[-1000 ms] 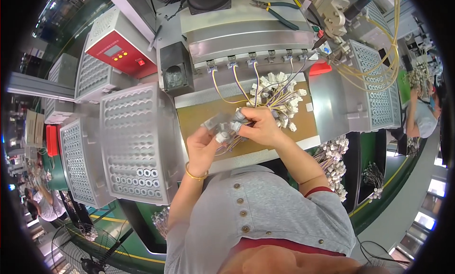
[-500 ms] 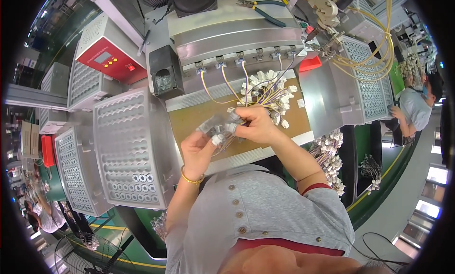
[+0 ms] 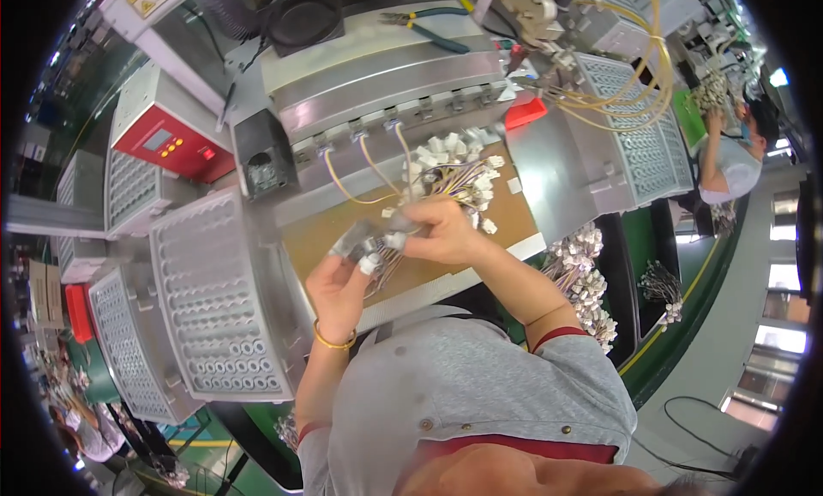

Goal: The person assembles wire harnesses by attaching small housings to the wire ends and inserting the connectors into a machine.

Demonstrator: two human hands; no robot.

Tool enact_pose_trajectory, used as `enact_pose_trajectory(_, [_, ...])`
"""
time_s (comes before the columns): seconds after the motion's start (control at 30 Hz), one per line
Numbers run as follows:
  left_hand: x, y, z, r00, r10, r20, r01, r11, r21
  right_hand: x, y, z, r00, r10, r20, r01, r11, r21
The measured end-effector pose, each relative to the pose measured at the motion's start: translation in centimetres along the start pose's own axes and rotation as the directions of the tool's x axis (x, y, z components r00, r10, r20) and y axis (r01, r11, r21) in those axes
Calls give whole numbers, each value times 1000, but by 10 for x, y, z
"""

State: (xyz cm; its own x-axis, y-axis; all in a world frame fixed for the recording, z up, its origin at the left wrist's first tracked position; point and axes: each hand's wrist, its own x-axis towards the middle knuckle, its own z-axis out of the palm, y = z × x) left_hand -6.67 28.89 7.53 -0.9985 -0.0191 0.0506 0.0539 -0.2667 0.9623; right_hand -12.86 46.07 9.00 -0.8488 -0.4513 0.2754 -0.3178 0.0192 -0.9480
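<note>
head view: your left hand (image 3: 337, 288) angles up, pinching wires (image 3: 390, 264). your right hand (image 3: 444, 230) points left, grip too blurred to tell.

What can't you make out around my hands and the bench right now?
In the head view:
- Whatever sits between the left hand and right hand: blurred and partly covered by fingertips.
- Lower ends of the hanging wires: hidden at the right hand and white plugs.
- Screen of the red box: too small to read.
- Yellow tubes: tops cut off by the upper edge.
</note>
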Motion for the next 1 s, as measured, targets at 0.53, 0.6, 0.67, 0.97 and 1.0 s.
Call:
enact_pose_trajectory(0.53, [-3, 2, 4, 997, -21, 75, 24, 999, -30, -1, 0, -2, 999, -21, 36, 28, 982, -187])
enact_pose_trajectory(0.6, [-1, 2, 7, 997, 47, 60, -47, 999, -13, 0, -1, -2, 997, -49, 51, 59, 974, -217])
enact_pose_trajectory(0.67, [0, 2, 7, 992, 113, 48, -113, 994, 7, 1, -2, 0, 995, -74, 65, 88, 966, -244])
enact_pose_trajectory(0.97, [15, -4, 8, 968, -250, -16, 222, 886, -407, 1, -3, 7, 953, 301, 34, -298, 952, -65])
enact_pose_trajectory(1.0, [16, -2, 10, 968, -252, -11, 226, 885, -407, 2, -5, 5, 953, 302, 29, -300, 952, -66])
